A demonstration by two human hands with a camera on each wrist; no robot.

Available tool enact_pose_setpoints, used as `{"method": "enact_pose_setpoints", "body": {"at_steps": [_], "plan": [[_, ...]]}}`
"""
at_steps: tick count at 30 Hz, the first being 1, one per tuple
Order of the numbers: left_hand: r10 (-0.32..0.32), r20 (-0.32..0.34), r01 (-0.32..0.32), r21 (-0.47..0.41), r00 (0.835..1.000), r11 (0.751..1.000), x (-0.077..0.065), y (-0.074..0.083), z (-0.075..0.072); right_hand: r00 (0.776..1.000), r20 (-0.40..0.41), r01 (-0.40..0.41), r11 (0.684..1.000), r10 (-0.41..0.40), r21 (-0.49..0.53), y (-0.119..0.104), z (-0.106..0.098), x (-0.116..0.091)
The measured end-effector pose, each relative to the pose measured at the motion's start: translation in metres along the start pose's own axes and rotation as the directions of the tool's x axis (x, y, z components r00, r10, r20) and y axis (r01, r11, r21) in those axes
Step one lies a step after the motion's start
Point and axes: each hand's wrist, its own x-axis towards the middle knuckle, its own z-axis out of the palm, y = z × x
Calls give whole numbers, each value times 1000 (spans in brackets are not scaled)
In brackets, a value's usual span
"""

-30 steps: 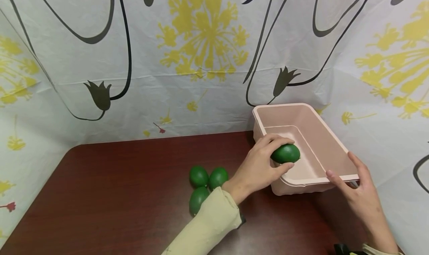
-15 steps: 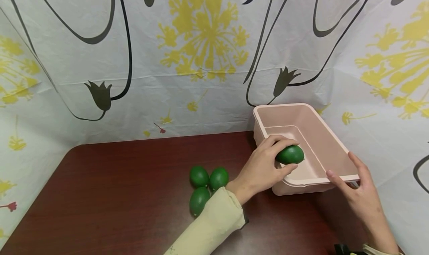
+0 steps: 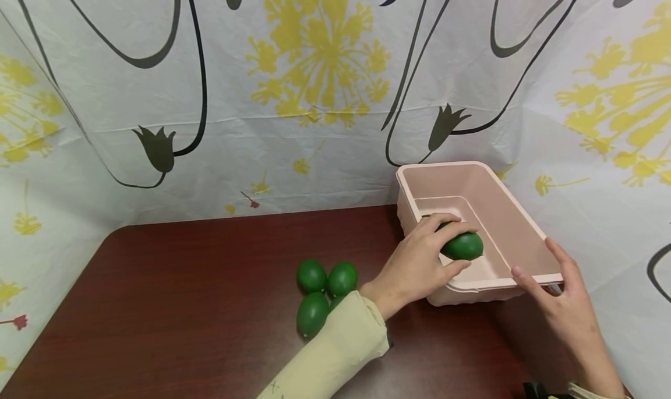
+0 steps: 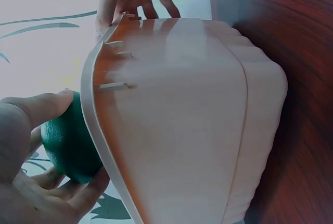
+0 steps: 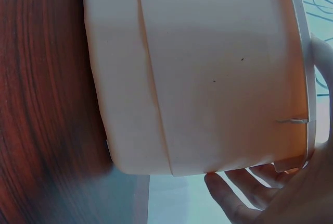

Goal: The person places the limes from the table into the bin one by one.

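Note:
My left hand [image 3: 414, 265] holds a dark green lime [image 3: 463, 246] between thumb and fingers, over the near left part of a pale pink plastic bin [image 3: 516, 212]. In the left wrist view, the lime [image 4: 70, 140] is beside the bin's rim [image 4: 91, 99]. My right hand [image 3: 563, 306] grips the bin's near right corner, its thumb on the rim. From the right wrist, its fingers [image 5: 234, 198] show against the bin's outer wall. Several more limes [image 3: 312, 314] sit together on the table, one partly hidden by my left sleeve. A sliver of green shows behind my left fingers; I cannot tell what it is.
The dark red-brown wooden table [image 3: 183, 306] stretches left of the limes. A white patterned cloth [image 3: 220, 96] hangs behind the table and along its sides. My left sleeve [image 3: 335, 346] crosses the table's front.
My left hand has moved slightly right and a little lower with the lime, further over the bin. More of the partly hidden lime shows beside the sleeve. My right hand and the bin stay put.

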Motion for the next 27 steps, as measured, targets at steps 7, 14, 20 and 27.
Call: {"method": "enact_pose_setpoints", "body": {"at_steps": [7, 14, 20, 27], "plan": [[-7, 34, 6, 49, 999, 999, 2, 3, 2, 1000, -3, 9, 1000, -9, 5, 0, 0, 1], [13, 72, -19, 79, 997, 997, 4, 6, 4, 1000, -4, 7, 1000, -7, 8, 2, 0, 1], [2, 146, -18, 106, 989, 994, 5, 10, 9, 1000, -6, 12, 1000, -12, 20, 3, -1, 2], [17, 165, -43, 159, 986, 986, 6, 10, 14, 1000, 7, 6, 1000, -6, 23, 2, -1, 2]]}}
